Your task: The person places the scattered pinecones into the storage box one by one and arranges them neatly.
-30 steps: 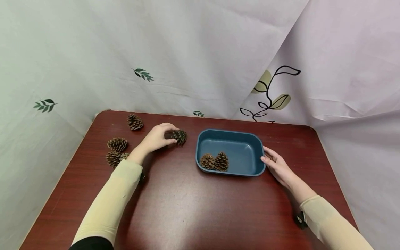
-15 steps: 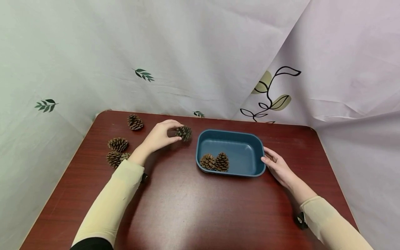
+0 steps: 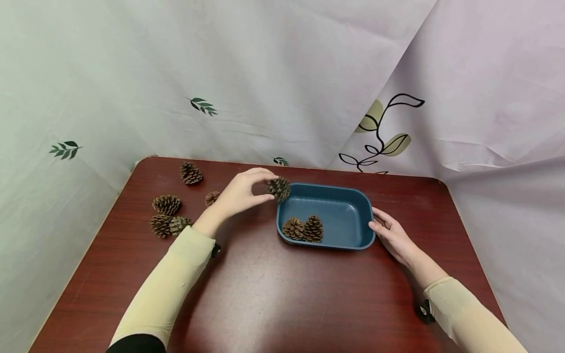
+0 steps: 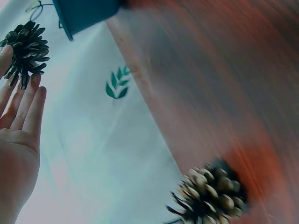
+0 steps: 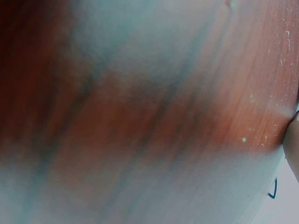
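My left hand [image 3: 243, 194] pinches a pine cone [image 3: 278, 189] between thumb and fingers, at the left rim of a blue rectangular bin [image 3: 340, 215]. The left wrist view shows the same pine cone [image 4: 27, 52] held up off the table at the fingertips. Inside the bin, at its near left corner, sit two pine cones, one lighter [image 3: 293, 228] and one upright [image 3: 314, 229]. My right hand [image 3: 393, 238] holds the bin's right wall, thumb over the rim. The right wrist view shows mostly table, with only a bit of that hand [image 5: 293, 144] at the edge.
On the left of the brown table [image 3: 265, 294] lie several pine cones: one at the back [image 3: 191, 173], one at the side [image 3: 166, 204], a touching pair [image 3: 161, 226], and one partly behind the left wrist [image 3: 212, 198]. A patterned cloth [image 3: 265, 88] hangs behind.
My left hand has lifted the pine cone and carried it right to the bin's left rim, uncovering another pine cone behind the wrist. The right hand and bin have stayed put.
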A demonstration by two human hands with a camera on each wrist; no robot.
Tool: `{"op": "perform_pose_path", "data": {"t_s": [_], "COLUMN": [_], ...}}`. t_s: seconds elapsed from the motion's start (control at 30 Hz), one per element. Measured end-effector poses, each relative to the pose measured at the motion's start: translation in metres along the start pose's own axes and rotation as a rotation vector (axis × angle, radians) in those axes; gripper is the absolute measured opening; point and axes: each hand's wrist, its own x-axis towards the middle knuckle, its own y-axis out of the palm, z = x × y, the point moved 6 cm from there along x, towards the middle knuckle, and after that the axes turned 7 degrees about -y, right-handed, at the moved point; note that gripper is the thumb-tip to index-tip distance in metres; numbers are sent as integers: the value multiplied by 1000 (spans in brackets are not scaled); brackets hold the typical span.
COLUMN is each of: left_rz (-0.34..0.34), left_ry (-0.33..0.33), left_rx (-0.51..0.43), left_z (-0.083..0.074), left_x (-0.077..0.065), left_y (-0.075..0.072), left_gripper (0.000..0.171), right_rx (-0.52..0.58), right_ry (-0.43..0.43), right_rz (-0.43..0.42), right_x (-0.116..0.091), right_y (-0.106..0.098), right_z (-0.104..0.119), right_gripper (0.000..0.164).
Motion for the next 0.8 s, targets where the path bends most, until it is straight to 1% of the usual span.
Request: {"op": "perform_pose_path", "data": {"t_s": [0.07,0.2,0.3,0.47,0.63,0.8], "left_rz": [4,20,32,48,75,124], "left_ry": [15,37,62,98,126,169], "left_rx": [0,4,11,24,36,56], "left_z": [-6,-18,-28,-41,-51,-62], "left_x": [2,7,10,13,17,24], "left_y": [2,8,12,21,33,48], "left_gripper": [48,49,49,49,49,47], "right_rx": [-2,-1,2,-6,-3,-12], "right_ry": [6,15,12,10,3,6], "right_rz": [-8,-7,-3,3,5,6], "right_x": [0,0,0,1,2,2], "right_y": [0,1,2,1,1,0], "right_z": [0,0,1,1,-1,-1], "right_gripper": [50,57,59,55,53,55]}}
